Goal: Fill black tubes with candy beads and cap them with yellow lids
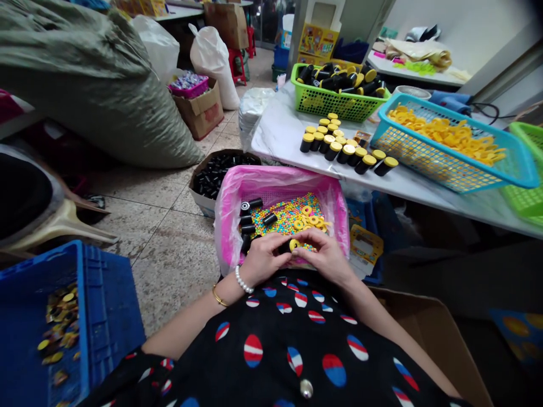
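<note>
Over the near edge of a pink basket (pixel 344 217) lined with clear plastic, my two hands meet. My left hand (pixel 265 257) is closed around a small black canister (pixel 285 247) lying on its side. The fingers of my right hand (pixel 324 254) pinch a yellow cap (pixel 293 245) at the canister's right end; whether it is fully seated I cannot tell. Inside the basket are many small coloured beads (pixel 292 213), several loose yellow caps (pixel 311 219) on the right and several black canisters (pixel 247 220) on the left.
On the white table (pixel 275 133), several yellow-capped canisters (pixel 335 148) stand near a green basket (pixel 339 105) of more, beside a blue basket (pixel 449 167) of yellow caps. A box of black pieces (pixel 216 175) sits behind the pink basket. A blue crate (pixel 106 316) is at left.
</note>
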Available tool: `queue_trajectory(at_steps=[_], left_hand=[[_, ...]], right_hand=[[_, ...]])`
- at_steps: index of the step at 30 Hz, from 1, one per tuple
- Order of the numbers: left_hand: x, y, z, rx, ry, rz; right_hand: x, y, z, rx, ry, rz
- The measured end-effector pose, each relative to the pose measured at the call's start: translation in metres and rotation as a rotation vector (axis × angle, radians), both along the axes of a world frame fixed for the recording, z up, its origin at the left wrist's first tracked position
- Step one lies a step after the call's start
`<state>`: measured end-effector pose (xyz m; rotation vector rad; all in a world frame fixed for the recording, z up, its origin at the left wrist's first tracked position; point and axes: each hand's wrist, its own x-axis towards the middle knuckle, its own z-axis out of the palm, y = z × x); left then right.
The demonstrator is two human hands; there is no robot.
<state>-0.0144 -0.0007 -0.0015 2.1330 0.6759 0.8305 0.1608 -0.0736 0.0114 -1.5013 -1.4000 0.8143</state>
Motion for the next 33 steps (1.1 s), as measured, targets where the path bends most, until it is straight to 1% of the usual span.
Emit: queue_trajectory(at_steps=[6, 9, 12, 16, 17, 19, 21, 24, 28, 29, 33], left_hand=[[-0.002, -0.002, -0.003, 0.021, -0.043, 0.024], [-0.003, -0.003, -0.004, 0.023, -0.052, 0.020], [-0.003, -0.004, -0.005, 0.015, -0.051, 0.030], [-0.004, -0.003, -0.004, -0.011, -0.067, 0.003], [-0.004, -0.003, -0.003, -0.022, -0.074, -0.006], [-0.005, -0.003, -0.001, -0.047, -0.083, -0.006], [-0.005, -0.004, 0.001, -0.070, -0.081, 0.026], [-0.006, -0.006, 0.005, -0.101, -0.058, 0.041], [-0.010, -0.005, 0.012, -0.221, -0.080, -0.054], [-0.011, -0.004, 0.013, -0.250, -0.093, -0.065], [-0.016, -0.002, 0.016, -0.338, -0.178, -0.127]], right_hand=[[-0.008, -0.004, 0.001, 0.006, 0.033, -0.034], [-0.009, -0.006, -0.003, -0.019, 0.099, -0.055], [-0.011, -0.005, -0.008, -0.123, 0.306, -0.057], [-0.015, -0.002, -0.008, -0.362, 0.702, 0.008], [-0.016, -0.002, -0.007, -0.405, 0.765, 0.036], [-0.017, 0.000, -0.003, -0.460, 0.822, 0.085], [-0.019, 0.000, 0.000, -0.477, 0.821, 0.107], [-0.020, -0.001, 0.002, -0.431, 0.802, 0.080], [-0.019, -0.003, 0.001, -0.317, 0.693, -0.045], [-0.019, -0.004, 0.001, -0.290, 0.657, -0.057], [-0.016, -0.008, 0.003, -0.217, 0.566, 0.007]])
